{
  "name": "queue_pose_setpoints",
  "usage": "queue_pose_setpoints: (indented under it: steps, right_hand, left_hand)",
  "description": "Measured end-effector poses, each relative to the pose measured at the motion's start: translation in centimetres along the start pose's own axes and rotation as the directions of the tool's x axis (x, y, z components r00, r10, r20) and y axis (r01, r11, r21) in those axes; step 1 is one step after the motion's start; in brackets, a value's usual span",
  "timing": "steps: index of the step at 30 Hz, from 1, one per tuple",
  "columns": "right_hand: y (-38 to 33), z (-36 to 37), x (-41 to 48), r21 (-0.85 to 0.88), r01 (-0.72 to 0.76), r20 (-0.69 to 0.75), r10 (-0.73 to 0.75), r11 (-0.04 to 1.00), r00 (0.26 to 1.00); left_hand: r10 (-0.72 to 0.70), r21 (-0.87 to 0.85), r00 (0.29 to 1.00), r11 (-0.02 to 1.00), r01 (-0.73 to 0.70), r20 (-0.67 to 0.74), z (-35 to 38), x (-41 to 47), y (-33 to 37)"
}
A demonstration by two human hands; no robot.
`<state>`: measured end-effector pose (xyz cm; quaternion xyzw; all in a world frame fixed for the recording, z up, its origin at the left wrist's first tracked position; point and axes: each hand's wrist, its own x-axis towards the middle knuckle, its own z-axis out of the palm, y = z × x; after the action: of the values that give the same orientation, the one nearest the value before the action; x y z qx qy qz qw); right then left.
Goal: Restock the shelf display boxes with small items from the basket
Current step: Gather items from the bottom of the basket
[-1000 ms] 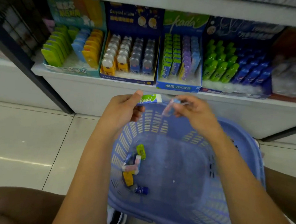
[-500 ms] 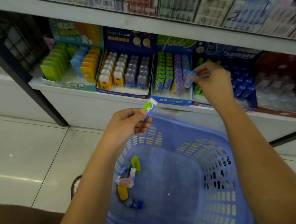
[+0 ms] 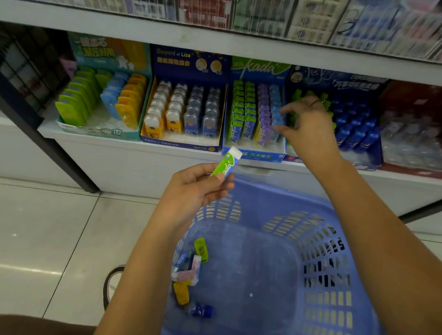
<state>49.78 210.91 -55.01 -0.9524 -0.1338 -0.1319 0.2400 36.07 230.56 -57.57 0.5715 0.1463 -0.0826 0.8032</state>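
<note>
White shelving [image 3: 134, 148] runs across your view above a pale tiled floor [image 3: 17, 227]. Your left hand [image 3: 195, 189] grasps a green eraser [image 3: 227, 165] between thumb and curled fingers. Its white end tips toward 1 o'clock, just over the far rim of the blue basket [image 3: 336, 302] and just below the shelf edge.

At 12 o'clock from the eraser stands the kada display box [image 3: 252, 154], with green, purple and light-blue columns. Your right hand [image 3: 308, 127] reaches in from 5 o'clock to the box's right side, index finger and thumb curved around the front of the light-blue column. Whether they pinch a piece there cannot be told. That hand covers part of the green bottles in the dark blue box [image 3: 360, 81] behind it.

At 9 o'clock on the basket's floor, a few loose items [image 3: 189, 273] lie bunched near the wall. At 9 o'clock from the kada box sit the Gaspard et Lisa box [image 3: 180, 144] and a teal box [image 3: 98, 131]. A red box [image 3: 418, 171] stands at 3 o'clock. Blurred packets [image 3: 204, 2] hang at 12.
</note>
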Motion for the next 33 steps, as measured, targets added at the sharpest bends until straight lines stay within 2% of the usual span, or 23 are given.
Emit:
queue_pose_setpoints:
  steps: [2,4,8,11,14,19,22,24,26,28,30,31,33]
  right_hand:
    - [-1.7,-1.1,-1.3,0.131,0.062,-0.011,-0.061,0.989,0.998]
    - [-3.7,-2.1,-3.1,0.246,0.161,0.070,-0.183,0.956,0.981]
    - [-6.5,-2.6,-5.8,0.175,0.331,0.340,-0.373,0.927,0.863]
    - [-7.1,-2.1,-6.2,0.151,0.357,0.411,-0.387,0.922,0.826]
    - [-6.9,-2.0,-5.8,0.098,0.349,0.394,-0.359,0.932,0.846]
    - [-7.4,-1.9,-5.8,0.085,0.399,0.263,-0.406,0.913,0.875]
    - [-7.0,-1.6,-5.2,0.049,0.414,0.184,-0.416,0.909,0.891]
    - [-6.4,-1.4,-4.5,0.080,0.359,0.148,-0.367,0.930,0.918]
    - [-5.8,-1.2,-3.6,0.170,0.252,0.073,-0.267,0.953,0.961]
    - [-5.3,-1.0,-2.8,0.280,0.154,0.009,-0.163,0.948,0.987]
    - [-5.0,-0.7,-2.0,0.332,0.100,0.018,-0.113,0.938,0.993]
    - [-4.9,-0.5,-1.7,0.328,0.097,0.035,-0.115,0.940,0.993]
    - [-4.6,-0.2,-1.2,0.337,0.095,0.058,-0.122,0.937,0.991]
  left_hand:
    - [0.032,0.042,0.999,0.999,-0.030,-0.043,0.1,0.2,-0.2]
    - [0.076,0.103,0.994,0.992,-0.068,-0.080,0.0,0.4,-0.3]
    - [0.204,0.257,0.971,0.952,-0.167,-0.123,0.3,0.8,0.0]
    - [0.295,0.342,0.948,0.909,-0.239,-0.120,1.0,0.8,0.6]
    - [0.342,0.344,0.933,0.894,-0.287,-0.110,1.8,0.6,1.0]
    - [0.444,0.367,0.855,0.868,-0.336,-0.268,3.0,0.8,1.5]
    - [0.449,0.376,0.865,0.859,-0.348,-0.225,3.1,1.2,1.6]
    - [0.459,0.399,0.875,0.839,-0.370,-0.153,2.9,1.7,1.6]
    - [0.494,0.523,0.868,0.752,-0.402,-0.043,2.7,2.3,1.4]
    - [0.483,0.724,0.869,0.563,-0.399,0.103,2.7,3.0,0.6]
    - [0.417,0.854,0.882,0.355,-0.381,0.220,2.8,3.6,-0.3]
    - [0.385,0.881,0.889,0.292,-0.374,0.250,2.7,3.8,-0.6]
    - [0.358,0.899,0.891,0.229,-0.373,0.279,2.5,4.0,-1.1]
